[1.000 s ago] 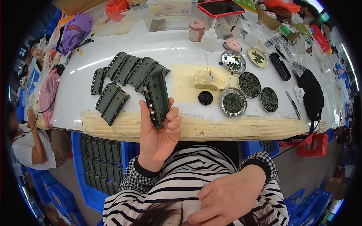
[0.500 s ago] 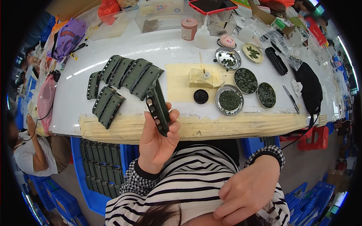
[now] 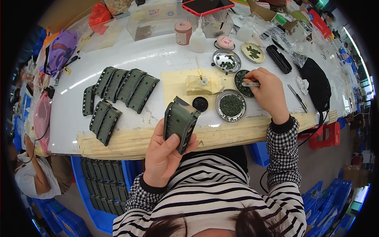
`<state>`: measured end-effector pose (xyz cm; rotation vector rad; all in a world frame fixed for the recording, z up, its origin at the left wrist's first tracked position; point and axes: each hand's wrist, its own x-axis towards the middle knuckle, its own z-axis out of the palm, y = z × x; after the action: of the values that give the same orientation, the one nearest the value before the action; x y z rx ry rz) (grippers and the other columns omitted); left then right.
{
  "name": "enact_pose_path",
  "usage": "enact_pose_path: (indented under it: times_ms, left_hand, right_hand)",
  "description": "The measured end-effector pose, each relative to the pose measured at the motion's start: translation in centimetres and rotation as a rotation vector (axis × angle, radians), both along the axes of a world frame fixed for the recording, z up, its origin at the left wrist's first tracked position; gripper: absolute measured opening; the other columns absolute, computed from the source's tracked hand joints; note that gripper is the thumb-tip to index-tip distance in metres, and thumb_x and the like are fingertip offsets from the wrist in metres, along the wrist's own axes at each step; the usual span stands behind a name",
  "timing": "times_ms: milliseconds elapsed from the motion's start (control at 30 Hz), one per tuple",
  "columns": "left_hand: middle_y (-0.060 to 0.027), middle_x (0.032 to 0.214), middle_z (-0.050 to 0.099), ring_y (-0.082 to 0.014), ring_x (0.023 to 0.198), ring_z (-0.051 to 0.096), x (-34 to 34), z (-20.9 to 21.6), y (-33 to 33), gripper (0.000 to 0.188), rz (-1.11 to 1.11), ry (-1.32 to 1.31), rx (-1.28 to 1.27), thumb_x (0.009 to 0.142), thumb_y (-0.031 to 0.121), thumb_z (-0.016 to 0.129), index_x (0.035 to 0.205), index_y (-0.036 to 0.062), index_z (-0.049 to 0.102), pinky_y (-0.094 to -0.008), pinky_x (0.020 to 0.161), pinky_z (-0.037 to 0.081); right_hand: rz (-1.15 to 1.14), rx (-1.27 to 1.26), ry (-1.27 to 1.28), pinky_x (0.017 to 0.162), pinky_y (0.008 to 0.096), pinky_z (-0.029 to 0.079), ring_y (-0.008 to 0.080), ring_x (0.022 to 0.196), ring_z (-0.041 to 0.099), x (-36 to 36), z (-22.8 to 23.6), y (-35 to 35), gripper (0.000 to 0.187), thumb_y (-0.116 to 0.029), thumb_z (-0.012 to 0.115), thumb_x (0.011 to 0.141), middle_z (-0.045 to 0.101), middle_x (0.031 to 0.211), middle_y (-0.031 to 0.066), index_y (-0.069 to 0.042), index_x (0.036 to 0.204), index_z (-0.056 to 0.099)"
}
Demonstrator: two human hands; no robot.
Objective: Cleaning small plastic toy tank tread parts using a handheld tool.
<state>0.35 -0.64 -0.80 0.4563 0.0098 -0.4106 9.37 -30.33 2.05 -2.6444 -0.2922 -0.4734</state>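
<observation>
My left hand (image 3: pixel 164 152) is closed around a dark green curved panel (image 3: pixel 178 120) with small studs along its edges, held upright over the front edge of the table. In my right hand (image 3: pixel 270 93) is a pair of metal tweezers (image 3: pixel 251 84), its tips at a round dish (image 3: pixel 244 94) of dark green flakes. My right hand hides part of that dish. Just left stands a metal dish (image 3: pixel 244 115) of finer green granules. More dark green panels (image 3: pixel 138 91) lie in an overlapping row at the left, with a smaller group (image 3: pixel 105 122) nearer me.
A taped block (image 3: pixel 193 87) holds a small bottle with a brush (image 3: pixel 198 67); a black lid (image 3: pixel 200 104) lies before it. Behind are a metal dish (image 3: pixel 226 53), squeeze bottle (image 3: pixel 197 41) and pink tin (image 3: pixel 182 33). A blue crate (image 3: pixel 81 173) of panels sits below the table.
My right hand has risen from my chest to the flake dish and now holds tweezers. My left hand has turned the panel so its broad face shows. The whole view has shifted slightly.
</observation>
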Motion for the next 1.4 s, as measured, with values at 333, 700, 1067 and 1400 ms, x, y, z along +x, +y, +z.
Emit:
enact_pose_path:
  times_ms: [333,700,1067,1400]
  left_hand:
    - [-0.0211,0.122,0.057,-0.0293,0.113,0.059,0.2,1.4,-0.5,0.043,0.015,-0.03,0.264,0.093,0.0,0.053,0.132,0.0038,0.037,-0.0429,0.096,0.052]
    - [-0.0211,0.121,0.057,-0.0284,0.112,0.06,0.1,1.4,-1.0,0.044,0.102,-0.152,0.479,0.092,-0.002,0.053,0.132,0.0019,0.035,-0.0395,0.096,0.05]
    - [-0.0128,0.117,0.049,-0.0201,0.104,0.061,0.0,0.4,-1.5,0.029,0.26,-0.447,0.753,0.096,0.001,0.049,0.125,0.0014,0.051,-0.0316,0.089,0.054]
    - [-0.0059,0.095,0.059,-0.0118,0.088,0.057,1.2,0.2,-1.4,0.017,0.329,-0.734,1.098,0.097,0.013,0.055,0.103,0.0005,0.065,-0.0239,0.079,0.047]
  right_hand:
    - [0.013,-0.102,-0.117,0.057,0.0337,0.047,0.0262,0.063,0.062,-0.5,0.0,0.4,0.008,-0.004,0.068,0.076,0.065,0.075,0.0102,-0.004,0.083,0.065]
    - [0.024,-0.254,-0.226,0.054,0.0364,0.043,0.0275,0.054,0.054,-0.6,-0.4,0.2,0.018,-0.001,0.066,0.07,0.06,0.069,0.0065,-0.009,0.082,0.056]
    - [0.058,0.039,-0.388,0.056,0.0321,0.046,0.0246,0.062,0.058,-1.6,1.3,1.8,0.015,0.003,0.067,0.076,0.061,0.077,0.0075,-0.004,0.089,0.064]
    - [0.486,0.407,-0.105,0.054,0.028,0.046,0.0196,0.065,0.059,-7.0,1.9,10.4,0.031,0.007,0.069,0.07,0.06,0.08,0.0077,-0.004,0.099,0.07]
